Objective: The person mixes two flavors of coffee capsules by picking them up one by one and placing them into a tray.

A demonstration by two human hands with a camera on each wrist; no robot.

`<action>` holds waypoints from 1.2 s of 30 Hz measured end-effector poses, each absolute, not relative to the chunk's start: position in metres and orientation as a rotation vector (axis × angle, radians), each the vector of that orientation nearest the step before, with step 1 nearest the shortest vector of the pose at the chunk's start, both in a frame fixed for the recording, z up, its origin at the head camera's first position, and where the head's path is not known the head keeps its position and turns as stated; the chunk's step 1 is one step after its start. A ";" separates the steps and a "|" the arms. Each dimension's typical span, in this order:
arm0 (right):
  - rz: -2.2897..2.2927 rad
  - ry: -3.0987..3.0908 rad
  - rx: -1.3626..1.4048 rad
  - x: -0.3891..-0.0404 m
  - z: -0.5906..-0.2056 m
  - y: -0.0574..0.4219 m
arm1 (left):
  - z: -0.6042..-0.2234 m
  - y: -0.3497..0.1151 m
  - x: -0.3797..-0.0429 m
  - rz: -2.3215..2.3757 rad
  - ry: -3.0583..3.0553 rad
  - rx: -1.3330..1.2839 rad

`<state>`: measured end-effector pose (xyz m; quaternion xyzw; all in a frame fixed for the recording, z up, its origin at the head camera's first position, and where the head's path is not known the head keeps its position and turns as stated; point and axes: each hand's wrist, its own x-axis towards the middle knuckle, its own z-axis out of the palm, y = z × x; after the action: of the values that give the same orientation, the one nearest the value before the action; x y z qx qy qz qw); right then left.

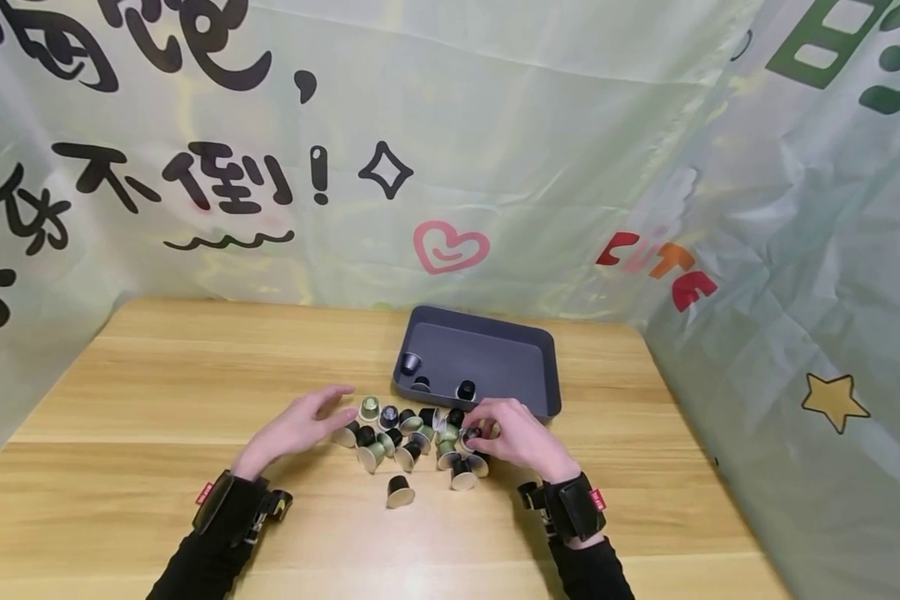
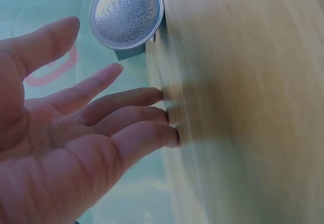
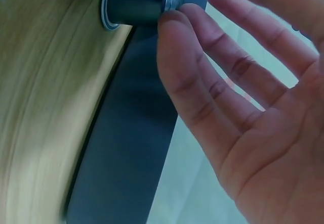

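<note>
Several coffee capsules, black, green and dark blue with pale foil lids, lie heaped on the wooden table, a green one (image 1: 370, 408) among them. At the right side of the heap my right hand (image 1: 513, 433) pinches a dark capsule (image 1: 471, 434) between thumb and fingertips. The right wrist view shows the fingertips partly covering its shiny end, with a green capsule (image 3: 134, 10) close beside. My left hand (image 1: 307, 425) is at the heap's left edge, fingers loosely extended and holding nothing. A capsule's silver lid (image 2: 126, 14) faces the left wrist camera, apart from the fingers.
Behind the heap a dark grey rectangular tray (image 1: 487, 333) holds 3 capsules along its left and front sides. One black capsule (image 1: 399, 492) lies by itself in front of the heap. A printed cloth (image 1: 525, 167) hangs behind and to the sides of the table.
</note>
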<state>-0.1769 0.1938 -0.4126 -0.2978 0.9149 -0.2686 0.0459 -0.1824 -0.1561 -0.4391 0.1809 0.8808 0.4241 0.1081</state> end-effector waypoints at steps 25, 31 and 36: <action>-0.692 2.851 -0.794 -0.181 -0.418 0.196 | -0.436 -0.155 -0.182 1.227 2.583 0.527; -0.704 2.823 -0.778 -0.182 -0.420 0.196 | -0.434 -0.155 -0.181 1.228 2.577 0.513; -0.694 2.832 -0.783 -0.182 -0.422 0.194 | -0.435 -0.155 -0.181 1.231 2.572 0.509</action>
<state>-0.1824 0.1945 -0.4225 -0.2590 0.9362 -0.2295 0.0613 -0.1808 -0.1547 -0.4345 0.1745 0.8813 0.4218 0.1223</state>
